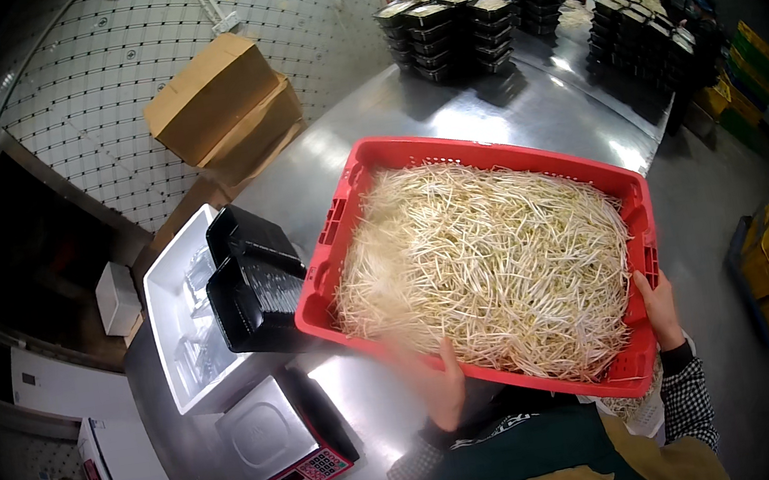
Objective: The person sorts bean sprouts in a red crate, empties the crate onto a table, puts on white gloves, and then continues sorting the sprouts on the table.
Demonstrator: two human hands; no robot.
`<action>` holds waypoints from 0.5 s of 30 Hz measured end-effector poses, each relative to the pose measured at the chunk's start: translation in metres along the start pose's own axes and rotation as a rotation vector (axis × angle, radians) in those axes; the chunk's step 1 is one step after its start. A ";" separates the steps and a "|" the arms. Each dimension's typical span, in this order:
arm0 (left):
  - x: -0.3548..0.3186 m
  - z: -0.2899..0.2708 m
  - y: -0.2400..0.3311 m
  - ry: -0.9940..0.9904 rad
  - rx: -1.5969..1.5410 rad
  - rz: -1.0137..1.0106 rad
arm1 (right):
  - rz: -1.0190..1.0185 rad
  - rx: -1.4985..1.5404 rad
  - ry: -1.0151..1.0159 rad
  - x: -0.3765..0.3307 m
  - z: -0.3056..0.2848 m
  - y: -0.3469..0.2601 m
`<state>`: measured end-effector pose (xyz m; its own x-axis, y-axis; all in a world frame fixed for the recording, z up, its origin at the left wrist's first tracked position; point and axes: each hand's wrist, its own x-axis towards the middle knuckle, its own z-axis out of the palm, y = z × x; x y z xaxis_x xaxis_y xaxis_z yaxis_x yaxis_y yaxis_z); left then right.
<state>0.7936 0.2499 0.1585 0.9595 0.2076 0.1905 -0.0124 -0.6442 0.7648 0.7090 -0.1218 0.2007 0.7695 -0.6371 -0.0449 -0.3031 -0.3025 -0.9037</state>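
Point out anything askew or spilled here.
The red crate of sprouts is askew to the metal table, its right end jutting past the edge. Farther back, a pale heap, apparently sprouts, seems to lie outside any container beside black tub stacks.

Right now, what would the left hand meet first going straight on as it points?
Likely the bean sprouts in the red crate; the left hand is partly blurred, so depth is unclear.

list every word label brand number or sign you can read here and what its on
No text is clear enough to quote.
Scale: key marks, too small.
Clothing: white marks, partly hidden, unreadable.
White box, lower left: red-and-dark panel, too small.
Crate, sprouts: no lettering seen.
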 end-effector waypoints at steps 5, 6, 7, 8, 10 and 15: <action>0.085 -0.003 -0.001 -0.004 -0.305 0.038 | -0.029 0.103 0.116 -0.054 0.020 -0.030; 0.110 -0.006 -0.004 -0.056 -0.365 0.093 | 0.071 0.221 0.100 -0.072 0.028 -0.044; 0.135 -0.006 -0.010 -0.103 -0.432 0.145 | 0.120 0.336 0.082 -0.089 0.035 -0.052; 0.163 -0.011 -0.016 -0.174 -0.433 0.175 | 0.159 0.462 0.012 -0.106 0.044 -0.067; 0.224 -0.014 -0.035 -0.298 -0.523 0.269 | 0.249 0.616 -0.124 -0.145 0.059 -0.101; 0.273 -0.076 -0.020 -0.293 -0.059 0.322 | 0.321 0.060 -1.005 -0.154 0.012 -0.183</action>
<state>1.0348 0.3753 0.2423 0.9432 -0.2201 0.2488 -0.3319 -0.5970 0.7303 0.6528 0.0404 0.3682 0.7780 0.2076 -0.5929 -0.5680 -0.1708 -0.8051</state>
